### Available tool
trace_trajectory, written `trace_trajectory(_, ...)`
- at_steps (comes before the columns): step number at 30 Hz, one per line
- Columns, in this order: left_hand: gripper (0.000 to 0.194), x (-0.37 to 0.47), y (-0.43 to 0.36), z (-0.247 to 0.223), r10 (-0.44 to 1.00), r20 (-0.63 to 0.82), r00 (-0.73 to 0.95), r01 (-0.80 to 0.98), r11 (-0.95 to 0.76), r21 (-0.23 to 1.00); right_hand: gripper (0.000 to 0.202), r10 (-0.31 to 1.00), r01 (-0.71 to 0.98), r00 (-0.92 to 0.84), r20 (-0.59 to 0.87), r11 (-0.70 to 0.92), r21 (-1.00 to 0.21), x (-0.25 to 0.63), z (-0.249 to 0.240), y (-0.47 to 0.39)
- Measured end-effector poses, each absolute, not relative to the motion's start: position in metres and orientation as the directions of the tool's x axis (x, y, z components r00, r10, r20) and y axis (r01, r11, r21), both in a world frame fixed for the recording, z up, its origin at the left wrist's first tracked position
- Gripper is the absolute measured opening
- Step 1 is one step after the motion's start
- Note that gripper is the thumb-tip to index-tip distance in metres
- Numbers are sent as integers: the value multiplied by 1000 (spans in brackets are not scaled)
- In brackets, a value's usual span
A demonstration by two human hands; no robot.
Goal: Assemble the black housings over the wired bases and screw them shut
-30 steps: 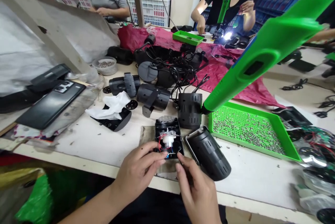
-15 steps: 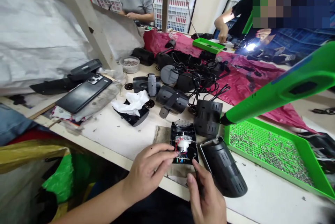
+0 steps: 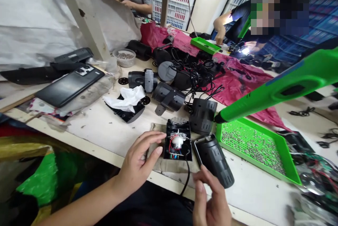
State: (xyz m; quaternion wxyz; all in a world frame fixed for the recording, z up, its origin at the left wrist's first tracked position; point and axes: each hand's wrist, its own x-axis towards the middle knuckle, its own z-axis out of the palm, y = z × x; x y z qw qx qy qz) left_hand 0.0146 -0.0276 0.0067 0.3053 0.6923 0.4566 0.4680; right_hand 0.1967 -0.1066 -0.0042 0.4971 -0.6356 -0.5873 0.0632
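A black housing (image 3: 187, 148) lies open near the table's front edge, showing a white motor part (image 3: 177, 142), red wires and a small circuit board. From its lower end a black cable (image 3: 188, 176) runs over the edge. My left hand (image 3: 144, 152) is at the housing's left side, fingers apart, holding nothing. To the lower right of the housing, my right hand (image 3: 211, 192) is near the edge with bent fingers apart and nothing visible between them. A black curved cover (image 3: 215, 161) lies just beyond the right fingertips.
A green screw tray (image 3: 264, 168) sits at the right, under a green electric screwdriver (image 3: 277, 88). Black lamp bodies (image 3: 169, 97) and tangled cables lie behind. A phone (image 3: 70, 85) rests at left. Two people sit across the table.
Both hands have moved away from the housing: the left hand has opened off its inner parts, the right has drawn back toward the edge, uncovering the cable. The view has shifted slightly.
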Motion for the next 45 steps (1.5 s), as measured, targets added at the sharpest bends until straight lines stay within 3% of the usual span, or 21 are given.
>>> trace_trajectory(2,33,15,-27,7,941,309,138,336,-338,879,26,735,757,298,610,207,-620,207,9,-105)
trace_trajectory(4,32,16,-23,9,974,194,117,271,-219,937,22,726,798,311,613,151,-583,217,23,-104)
trace_trajectory(7,36,20,-17,15,993,-44,113,92,33,995,20,830,747,380,409,-15,-664,218,33,-105)
trace_trajectory(10,45,25,-12,21,961,-212,179,-29,221,975,33,915,617,384,127,-151,-773,207,27,-101)
trace_trajectory(15,53,31,-13,32,927,-265,266,-105,302,948,51,954,438,273,-122,-237,-867,194,13,-83)
trace_trajectory(21,48,31,-20,33,922,-296,251,-216,352,911,48,925,81,266,-271,-301,-950,196,10,-76)
trace_trajectory(27,50,41,-23,30,906,-332,263,-391,415,821,43,890,-26,372,-263,-274,-961,188,12,-83)
trace_trajectory(31,61,51,-20,35,807,-416,420,-506,589,631,42,887,-26,387,-251,-262,-965,182,21,-86)
trace_trajectory(35,66,53,-14,30,706,-527,474,-528,706,471,42,891,-85,353,-286,-274,-958,181,27,-84)
trace_trajectory(39,61,48,-9,22,664,-494,562,-488,748,451,41,900,-129,302,-315,-289,-949,184,25,-81)
trace_trajectory(42,58,47,-7,22,635,-514,577,-468,773,429,43,929,-48,222,-295,-292,-955,188,24,-84)
trace_trajectory(45,55,47,-6,24,629,-539,561,-514,775,369,42,945,236,280,-170,-239,-942,199,32,-96)
